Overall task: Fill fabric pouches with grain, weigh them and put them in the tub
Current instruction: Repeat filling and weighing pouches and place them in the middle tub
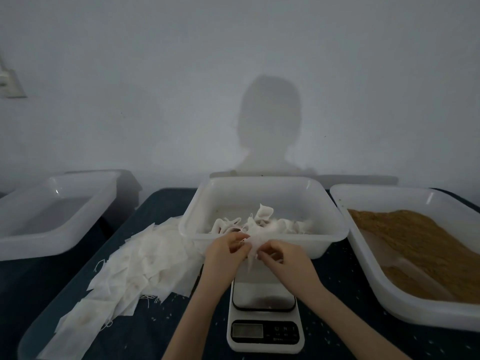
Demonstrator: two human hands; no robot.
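Head view: both hands meet above the scale (265, 315), just before the middle tub (265, 240). The left hand (225, 252) and right hand (281, 257) each take a pinching grip on one white pouch (253, 240), fingers curled.

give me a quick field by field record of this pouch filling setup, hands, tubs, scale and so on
left hand: left hand pinches the pouch at its left side
right hand: right hand pinches the same pouch at its right side
pouch: white fabric pouch, held over the near rim of the middle tub
middle tub: middle tub, holds several pouches
grain tub: grain tub on the right, brown grain inside
left tub: left tub, no pouches visible inside
scale: scale, plate bare, display unreadable
flat pouches: pile of flat pouches left of the scale
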